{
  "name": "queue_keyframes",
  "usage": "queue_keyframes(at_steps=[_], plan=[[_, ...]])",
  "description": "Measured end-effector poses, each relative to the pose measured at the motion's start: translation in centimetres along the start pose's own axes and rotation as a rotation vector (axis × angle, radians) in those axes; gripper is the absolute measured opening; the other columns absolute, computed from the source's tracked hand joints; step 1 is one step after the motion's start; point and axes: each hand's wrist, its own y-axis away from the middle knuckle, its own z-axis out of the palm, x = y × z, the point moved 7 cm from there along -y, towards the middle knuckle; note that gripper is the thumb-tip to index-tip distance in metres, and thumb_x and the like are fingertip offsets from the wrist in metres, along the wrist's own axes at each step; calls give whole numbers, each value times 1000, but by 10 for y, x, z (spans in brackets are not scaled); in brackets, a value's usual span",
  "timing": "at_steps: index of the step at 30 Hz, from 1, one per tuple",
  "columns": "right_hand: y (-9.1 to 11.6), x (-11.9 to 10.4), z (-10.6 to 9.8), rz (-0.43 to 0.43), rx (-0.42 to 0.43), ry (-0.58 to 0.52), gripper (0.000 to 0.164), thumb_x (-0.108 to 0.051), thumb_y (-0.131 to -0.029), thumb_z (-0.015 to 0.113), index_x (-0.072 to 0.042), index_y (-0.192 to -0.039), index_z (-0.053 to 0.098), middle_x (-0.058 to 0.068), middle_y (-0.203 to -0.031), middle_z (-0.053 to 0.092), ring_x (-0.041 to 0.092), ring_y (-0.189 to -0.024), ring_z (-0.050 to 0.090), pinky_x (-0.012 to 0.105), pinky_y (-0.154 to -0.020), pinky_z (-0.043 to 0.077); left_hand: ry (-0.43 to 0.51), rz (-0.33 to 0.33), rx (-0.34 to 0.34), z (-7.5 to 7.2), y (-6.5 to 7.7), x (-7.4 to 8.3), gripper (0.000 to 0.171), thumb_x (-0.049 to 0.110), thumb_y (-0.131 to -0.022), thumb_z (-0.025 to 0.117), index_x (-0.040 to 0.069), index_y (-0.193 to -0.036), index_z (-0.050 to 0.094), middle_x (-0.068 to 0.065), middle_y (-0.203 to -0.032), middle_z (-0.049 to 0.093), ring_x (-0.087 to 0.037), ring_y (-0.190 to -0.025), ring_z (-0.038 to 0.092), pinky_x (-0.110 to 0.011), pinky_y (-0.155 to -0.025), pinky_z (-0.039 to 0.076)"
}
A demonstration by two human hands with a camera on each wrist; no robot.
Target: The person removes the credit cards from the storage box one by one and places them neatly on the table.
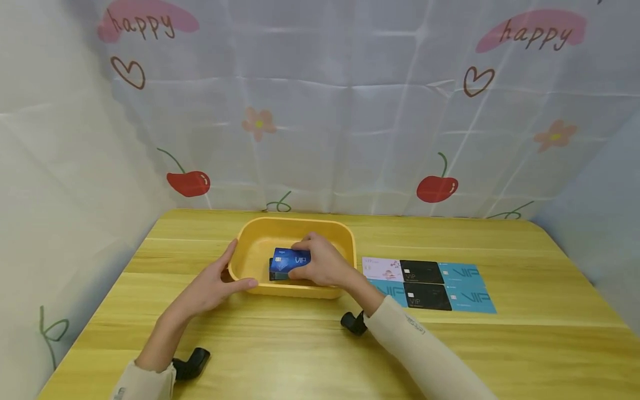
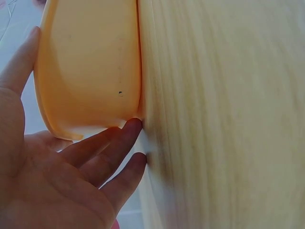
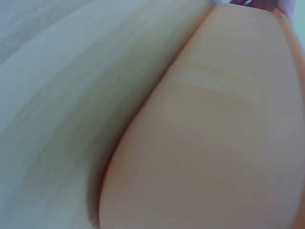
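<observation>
A yellow plastic bin (image 1: 295, 290) stands on the table. My left hand (image 1: 212, 283) holds its left end, thumb at the near rim and fingers round the outer wall. In the left wrist view, fingertips (image 2: 133, 126) touch the wall low down, close to the table. My right hand (image 1: 322, 264) reaches into the bin and pinches a blue VIP card (image 1: 287, 260) between thumb and fingers. A dark card (image 1: 278, 275) shows beneath the blue one. The right wrist view is filled by the bin's outer wall (image 3: 205, 133), with the card out of sight.
Right of the bin, several cards lie in two rows, among them a pink card (image 1: 377, 268), a black card (image 1: 427, 296) and a teal card (image 1: 472, 299). Black wrist-worn devices (image 1: 192, 364) show by both sleeves. A printed curtain (image 1: 330, 139) hangs behind the table.
</observation>
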Motion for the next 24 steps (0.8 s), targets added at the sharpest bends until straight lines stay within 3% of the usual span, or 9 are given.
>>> queue_keyframes(at_steps=[7, 14, 24], plan=[[16, 3, -13, 13, 25, -63, 55, -28, -74, 76, -7, -122, 59, 2, -105, 47, 17, -92, 45, 30, -78, 42, 2, -2, 0, 0, 0, 0, 102, 48, -79, 67, 17, -148, -1, -15, -149, 16, -32, -128, 31, -50, -100, 27], [34, 5, -23, 1, 81, -137, 55, -26, -73, 77, -9, -123, 58, -1, -102, 47, 17, -89, 46, 30, -72, 45, -8, 0, 5, 0, 0, -1, 102, 46, -79, 67, 16, -148, -1, -16, -149, 17, -33, -127, 32, -51, -100, 28], [63, 4, -37, 7, 75, -121, 50, -25, -75, 76, -10, -119, 60, -3, -103, 46, 18, -95, 46, 30, -78, 45, -23, 2, 8, 0, 0, 1, 102, 47, -78, 67, 19, -148, -1, -16, -147, 21, -30, -125, 35, -49, -99, 30]])
